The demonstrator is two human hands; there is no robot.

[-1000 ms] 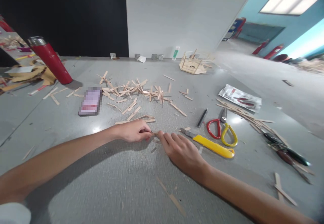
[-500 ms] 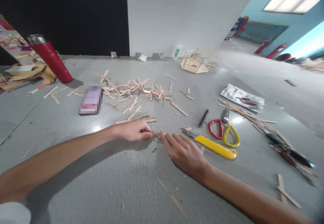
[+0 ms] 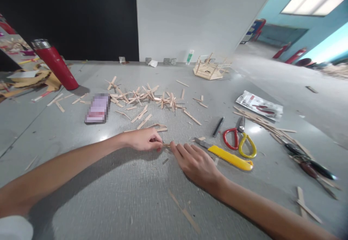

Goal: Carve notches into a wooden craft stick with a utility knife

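Note:
Thin wooden sticks [image 3: 166, 145] stretch between my two hands, low over the grey table [image 3: 108, 196]. My left hand [image 3: 145, 139] pinches their left end. On the other end, my right hand [image 3: 197, 160] is closed, its fingers bent and partly hiding the wood. A yellow utility knife [image 3: 231, 157] lies just right of my right hand. Beyond it are scissors [image 3: 240, 128] with one red and one yellow handle, and a dark pen-like rod [image 3: 218, 126]. Loose sticks [image 3: 145, 121] lie just behind my left hand.
Many wooden pieces [image 3: 146, 94] are scattered mid-table. A phone [image 3: 98, 108] and a leaning red bottle [image 3: 58, 66] are at left. A hexagonal wooden frame [image 3: 209, 71] stands at the back. Packaging [image 3: 259, 105], more sticks [image 3: 263, 121] and dark-handled tools [image 3: 311, 162] lie at right.
The sticks between my hands look slightly shifted, and my right hand has moved a little. My left hand keeps its pinch. The view has shifted slightly.

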